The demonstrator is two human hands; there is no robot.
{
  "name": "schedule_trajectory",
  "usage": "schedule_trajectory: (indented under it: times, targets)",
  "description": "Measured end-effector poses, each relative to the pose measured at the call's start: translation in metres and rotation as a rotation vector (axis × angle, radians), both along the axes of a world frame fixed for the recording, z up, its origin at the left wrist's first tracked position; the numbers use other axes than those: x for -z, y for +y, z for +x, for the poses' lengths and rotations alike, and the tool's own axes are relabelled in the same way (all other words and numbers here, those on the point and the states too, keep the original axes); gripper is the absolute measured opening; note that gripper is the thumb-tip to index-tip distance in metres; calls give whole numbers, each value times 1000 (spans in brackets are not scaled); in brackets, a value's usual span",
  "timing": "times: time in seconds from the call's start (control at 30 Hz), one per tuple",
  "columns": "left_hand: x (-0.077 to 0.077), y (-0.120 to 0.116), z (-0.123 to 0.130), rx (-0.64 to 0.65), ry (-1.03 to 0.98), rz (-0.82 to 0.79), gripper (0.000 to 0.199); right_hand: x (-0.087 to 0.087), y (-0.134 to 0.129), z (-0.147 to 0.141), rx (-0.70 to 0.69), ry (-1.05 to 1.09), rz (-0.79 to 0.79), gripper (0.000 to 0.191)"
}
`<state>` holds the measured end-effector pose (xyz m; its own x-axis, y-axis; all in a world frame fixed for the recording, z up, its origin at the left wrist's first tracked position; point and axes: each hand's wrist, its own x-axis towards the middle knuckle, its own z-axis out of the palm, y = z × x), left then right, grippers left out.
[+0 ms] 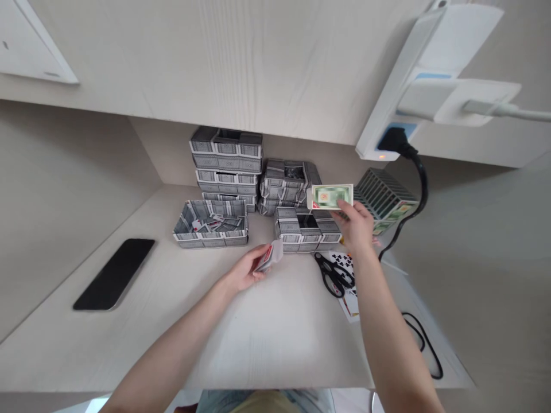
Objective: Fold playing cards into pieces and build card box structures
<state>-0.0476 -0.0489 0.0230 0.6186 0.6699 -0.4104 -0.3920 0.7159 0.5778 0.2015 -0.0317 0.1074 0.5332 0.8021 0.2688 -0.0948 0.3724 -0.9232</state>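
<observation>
My left hand (248, 267) is closed around a small stack of playing cards (270, 256), held just above the table. Raised at the right, my right hand (355, 222) grips a green-and-white playing card box (329, 197), thumb on its printed face. A flap sticks out at the box's left end; whether anything is inside, I cannot tell. Below it stands a grey patterned box (290, 233) that looks folded from playing cards. To the left, an open tray (210, 240) of the same make holds several loose card pieces (215, 221).
Stacked grey card boxes (228, 155) and more boxes (284, 186) stand behind. Black scissors (333, 275) lie on loose cards (352, 307) by my right forearm. A phone (114, 274) lies left. A power strip (398, 86) with a hanging black cable (424, 183) is above right, near green boxes (385, 198).
</observation>
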Motion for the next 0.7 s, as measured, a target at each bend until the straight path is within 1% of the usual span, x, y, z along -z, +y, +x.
schedule_trajectory:
  times: [0.07, 0.13, 0.2, 0.3, 0.4, 0.47, 0.57, 0.63, 0.7]
  targets:
    - [0, 0, 0, 4, -9, 4, 18, -6, 1, 2, -119, 89, 33, 23]
    - [-1, -1, 0, 5, -14, 9, 17, -8, 2, 2, -189, 110, 31, 28]
    - [-1, -1, 0, 6, -12, 11, 17, -5, 5, 1, -205, 64, -19, 32]
    - [-1, -1, 1, 7, -9, 19, 16, 6, 13, 0, -178, -58, -139, 34]
    - [-1, -2, 1, 10, -5, 36, 17, 17, 20, 1, -149, -232, -242, 35]
    - [-1, -2, 1, 10, 5, 51, 18, 21, 23, 1, -128, -389, -287, 39]
    - [-2, -1, 0, 16, 6, 75, 17, 19, 21, -1, -107, -670, -306, 48]
    - [-2, -1, 0, 20, 0, 85, 16, 15, 19, -3, -108, -851, -290, 51]
    - [-2, -1, 0, 23, -1, 93, 16, 13, 19, -4, -94, -977, -268, 51]
